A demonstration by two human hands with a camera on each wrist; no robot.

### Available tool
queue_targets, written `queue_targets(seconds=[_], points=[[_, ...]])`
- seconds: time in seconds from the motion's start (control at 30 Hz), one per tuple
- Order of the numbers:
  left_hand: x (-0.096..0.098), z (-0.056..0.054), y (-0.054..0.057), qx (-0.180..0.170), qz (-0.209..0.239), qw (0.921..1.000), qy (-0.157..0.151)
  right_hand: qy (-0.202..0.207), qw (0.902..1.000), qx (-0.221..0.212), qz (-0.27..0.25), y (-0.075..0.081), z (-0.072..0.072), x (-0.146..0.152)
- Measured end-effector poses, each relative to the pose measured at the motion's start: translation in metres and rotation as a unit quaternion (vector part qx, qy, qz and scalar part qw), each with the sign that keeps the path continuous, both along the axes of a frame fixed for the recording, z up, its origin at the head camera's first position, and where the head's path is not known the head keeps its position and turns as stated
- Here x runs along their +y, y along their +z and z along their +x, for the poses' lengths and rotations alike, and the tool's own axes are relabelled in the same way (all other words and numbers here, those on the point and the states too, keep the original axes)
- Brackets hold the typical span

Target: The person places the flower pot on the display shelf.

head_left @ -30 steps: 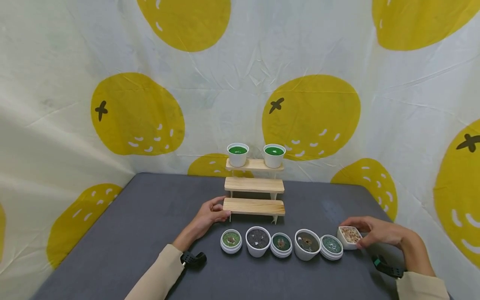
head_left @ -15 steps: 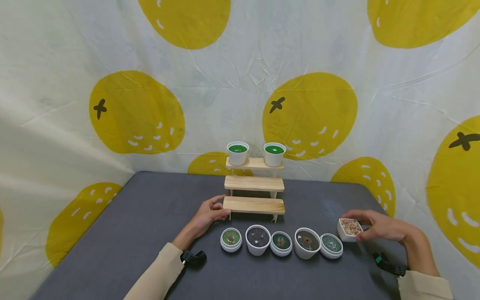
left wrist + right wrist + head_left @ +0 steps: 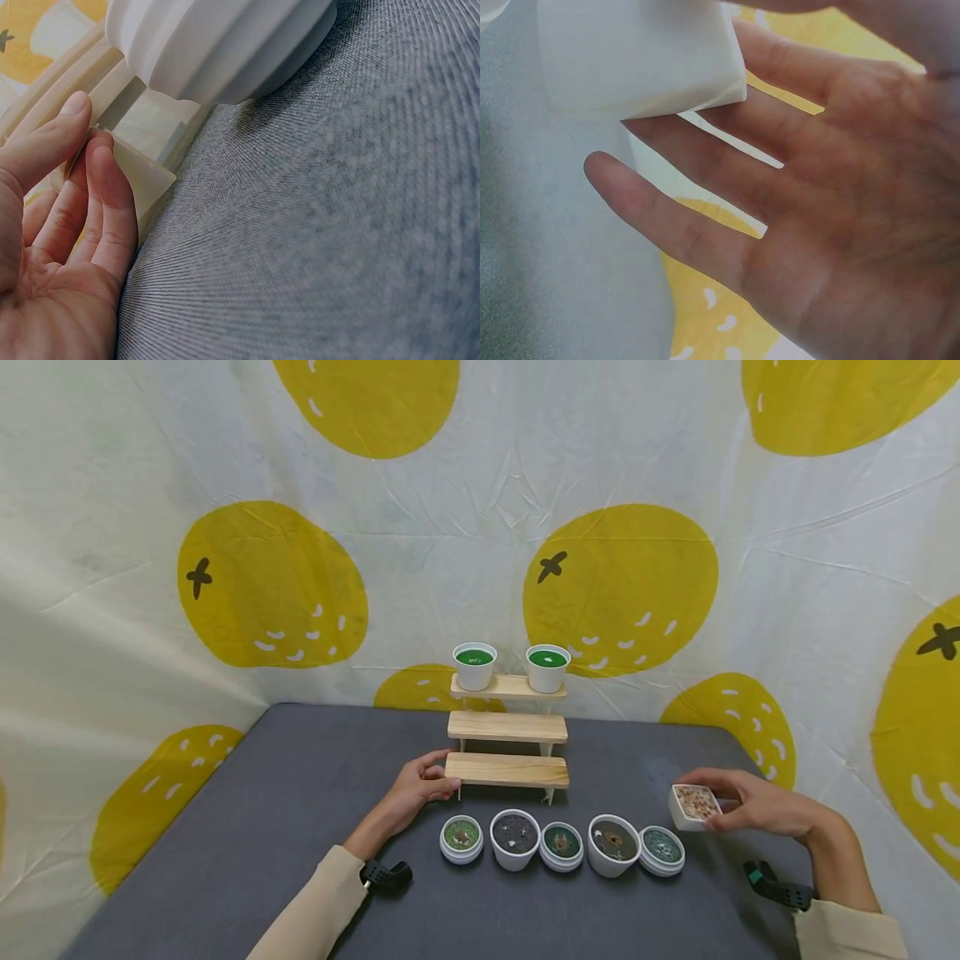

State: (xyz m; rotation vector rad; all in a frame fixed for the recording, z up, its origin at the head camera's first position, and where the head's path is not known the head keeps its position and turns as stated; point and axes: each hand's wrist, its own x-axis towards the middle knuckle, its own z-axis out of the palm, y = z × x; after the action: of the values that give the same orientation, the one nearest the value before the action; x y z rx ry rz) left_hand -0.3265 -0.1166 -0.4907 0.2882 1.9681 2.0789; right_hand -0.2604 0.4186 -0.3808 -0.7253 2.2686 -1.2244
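Observation:
A three-tier wooden display stand (image 3: 507,768) stands mid-table. My left hand (image 3: 408,793) pinches the left end of its lowest tier; in the left wrist view, thumb and fingertips meet at a pale leg panel (image 3: 146,176). At the right, my right hand (image 3: 768,808) grips a small square white pot (image 3: 686,818) filled with tan pebbles, held above the table and slightly tilted. In the right wrist view the pot's smooth side (image 3: 637,60) shows, with the little finger apart from it. Two white cups with green contents, a left one (image 3: 474,672) and a right one (image 3: 547,672), sit on the top tier.
In front of the stand, several round white pots form a row, from a green-topped one (image 3: 461,840) to a teal-topped one (image 3: 662,852) nearest my right hand. A dark grey cloth (image 3: 337,760) covers the table. A lemon-patterned curtain (image 3: 435,577) hangs behind.
My right hand has lifted the square pot off the table, up and slightly away from the row, then a little leftward. The left hand stays on the stand.

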Motion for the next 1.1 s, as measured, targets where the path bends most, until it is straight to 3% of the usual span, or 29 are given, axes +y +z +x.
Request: queue_targets(seconds=[0.3,0.67,0.9,1.1], points=[[0.000,0.000,0.000,0.001,0.000,1.0000,-0.003,-0.007,0.9993,0.036,-0.012,0.007,0.004,-0.009],[0.001,0.000,0.000,-0.006,-0.003,1.0000,0.002,-0.050,0.9955,0.077,0.025,0.021,0.011,-0.025],[0.000,-0.001,-0.001,-0.009,-0.002,1.0000,0.003,-0.069,0.9927,0.093,0.034,0.030,0.017,-0.035],[0.001,-0.001,-0.001,-0.008,0.001,1.0000,0.001,-0.069,0.9929,0.094,0.023,0.029,0.014,-0.042]])
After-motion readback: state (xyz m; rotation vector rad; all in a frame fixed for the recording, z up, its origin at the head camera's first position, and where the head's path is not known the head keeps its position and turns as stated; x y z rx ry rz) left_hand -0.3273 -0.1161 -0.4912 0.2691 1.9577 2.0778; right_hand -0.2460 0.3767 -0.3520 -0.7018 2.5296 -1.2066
